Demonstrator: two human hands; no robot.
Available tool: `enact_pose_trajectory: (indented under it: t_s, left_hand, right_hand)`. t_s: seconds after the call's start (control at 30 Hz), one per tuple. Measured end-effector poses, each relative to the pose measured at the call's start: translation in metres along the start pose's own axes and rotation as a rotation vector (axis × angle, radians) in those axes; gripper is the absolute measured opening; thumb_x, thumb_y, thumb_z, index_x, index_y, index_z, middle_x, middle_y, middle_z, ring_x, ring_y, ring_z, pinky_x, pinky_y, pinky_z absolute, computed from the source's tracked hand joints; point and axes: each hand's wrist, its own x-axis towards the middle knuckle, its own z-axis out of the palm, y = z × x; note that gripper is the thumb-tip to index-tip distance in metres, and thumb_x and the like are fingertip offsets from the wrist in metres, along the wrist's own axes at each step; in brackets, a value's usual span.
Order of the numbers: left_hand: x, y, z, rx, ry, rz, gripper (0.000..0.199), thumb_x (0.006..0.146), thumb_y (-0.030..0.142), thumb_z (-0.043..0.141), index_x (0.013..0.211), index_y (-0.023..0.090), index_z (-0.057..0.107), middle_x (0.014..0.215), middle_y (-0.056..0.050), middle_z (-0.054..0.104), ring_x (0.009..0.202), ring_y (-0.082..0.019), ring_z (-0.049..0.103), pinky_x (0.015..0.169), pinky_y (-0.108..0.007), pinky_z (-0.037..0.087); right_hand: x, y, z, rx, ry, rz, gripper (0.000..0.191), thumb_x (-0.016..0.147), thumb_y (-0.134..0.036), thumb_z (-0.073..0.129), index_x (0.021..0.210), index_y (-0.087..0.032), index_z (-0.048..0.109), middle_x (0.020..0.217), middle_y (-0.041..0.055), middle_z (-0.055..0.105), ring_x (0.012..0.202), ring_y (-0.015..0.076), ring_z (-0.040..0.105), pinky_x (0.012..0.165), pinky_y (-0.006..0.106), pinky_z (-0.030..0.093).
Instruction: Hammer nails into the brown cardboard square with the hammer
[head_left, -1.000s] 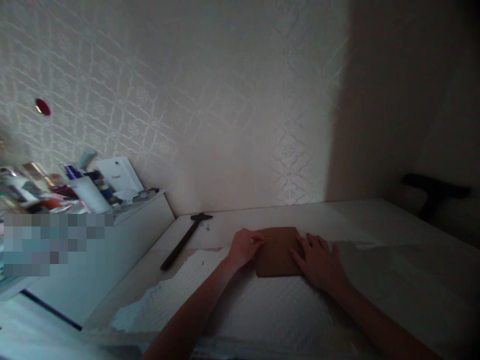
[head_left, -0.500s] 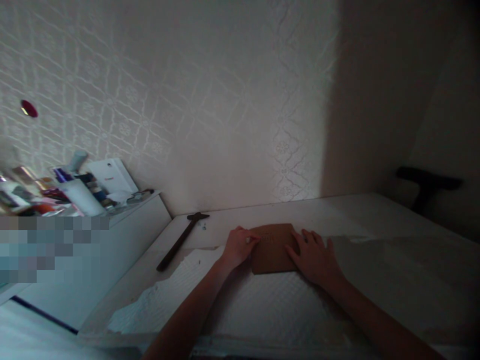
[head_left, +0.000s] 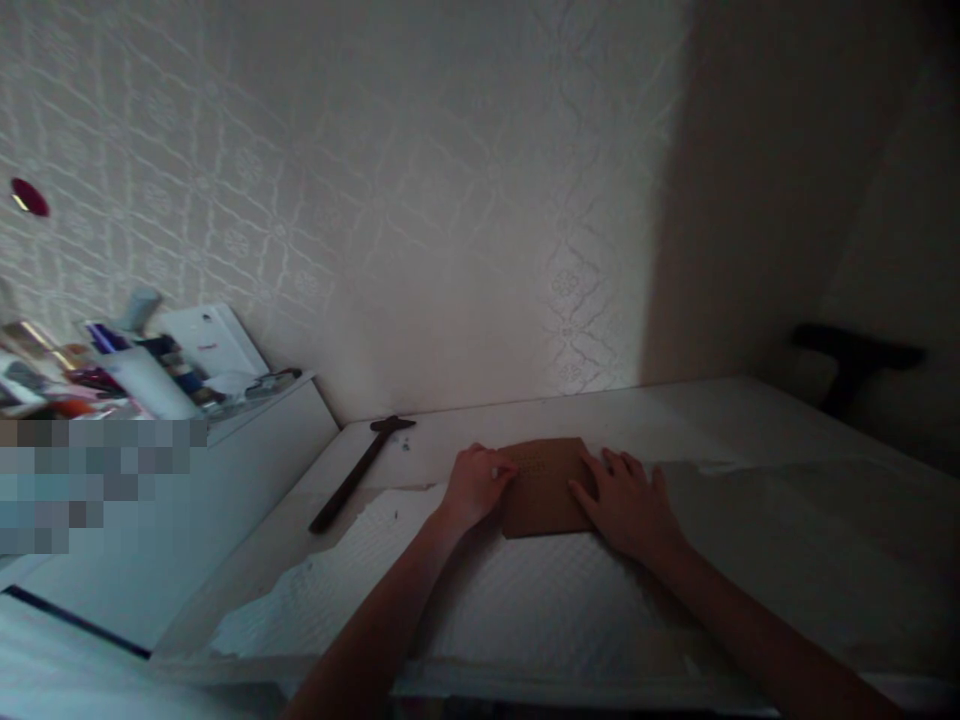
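Observation:
A flat brown board [head_left: 546, 500] with rows of small marks near its top lies on white textured paper [head_left: 480, 610] on the table. At the board's left edge is my left hand [head_left: 478, 487], its thumb and forefinger pinched together; whatever they hold is too small to make out. My right hand [head_left: 630, 500] rests on the board's right edge with its fingers spread. To the left of the paper's top, a dark hammer [head_left: 360, 475] lies on the table, its head toward the wall.
On the left, a white cabinet [head_left: 247, 490] carries bottles, a white cylinder [head_left: 154, 382] and a white box [head_left: 214, 340]. A patterned wall [head_left: 450, 220] rises behind the table. A dark T-shaped object [head_left: 855, 360] stands at the right.
The whole view has shifted slightly, so the table things appear a little higher and the cabinet further left. Both hands keep their places at the board.

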Motion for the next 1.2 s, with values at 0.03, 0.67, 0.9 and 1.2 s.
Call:
enact_pose_trajectory:
  t_s: [0.03,0.67,0.9,1.2]
  left_hand:
    - [0.000,0.000,0.001,0.008,0.000,0.007,0.019,0.081,0.026,0.051,0.087,0.026,0.069,0.087,0.001,0.069,0.085,-0.016,0.057,0.086,-0.032,0.039]
    - [-0.005,-0.013,-0.001,-0.110,0.128,-0.201,0.029,0.084,0.032,0.043,0.098,0.021,0.066,0.097,-0.002,0.068,0.088,-0.015,0.059,0.085,-0.027,0.043]
    - [-0.035,-0.057,-0.041,0.318,0.190,-0.597,0.042,0.080,0.030,0.042,0.119,0.018,0.052,0.123,-0.010,0.053,0.109,-0.025,0.050,0.091,-0.040,0.039]
    - [-0.105,-0.123,-0.078,0.493,0.002,-0.890,0.048,0.080,0.043,0.034,0.104,0.009,0.056,0.109,-0.020,0.056,0.102,-0.033,0.053,0.078,-0.044,0.043]
  right_hand:
    - [0.000,0.000,0.000,0.002,0.001,-0.002,0.057,0.085,-0.051,0.026,0.130,-0.020,0.041,0.133,0.0135,0.040,0.123,0.0326,0.028,0.096,0.059,0.015]
    - [-0.001,0.000,-0.004,0.011,0.017,-0.002,0.054,0.086,-0.049,0.029,0.129,-0.019,0.043,0.132,0.0135,0.041,0.122,0.0312,0.031,0.096,0.058,0.016]
    - [0.002,0.002,0.000,0.034,0.005,0.007,0.056,0.084,-0.052,0.029,0.128,-0.020,0.043,0.132,0.0131,0.041,0.122,0.0311,0.030,0.096,0.057,0.016]
    - [0.003,0.001,0.000,0.057,-0.013,0.014,0.058,0.085,-0.054,0.028,0.130,-0.020,0.042,0.133,0.0129,0.041,0.123,0.0306,0.029,0.097,0.057,0.013]
